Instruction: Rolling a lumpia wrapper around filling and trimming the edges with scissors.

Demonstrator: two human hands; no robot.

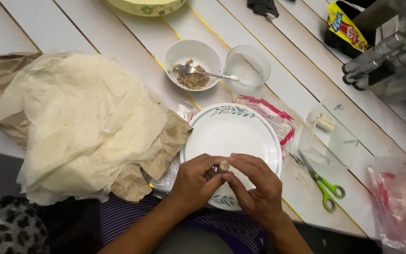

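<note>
A small pale roll (224,165) sat pinched between both hands over the white plate (233,131) by the near edge of the surface. The left hand (197,181) and right hand (255,186) each closed their grip on it. Green scissors (324,186) lay nearby. A big thin sheet (81,122) lay toward the left edge.
</note>
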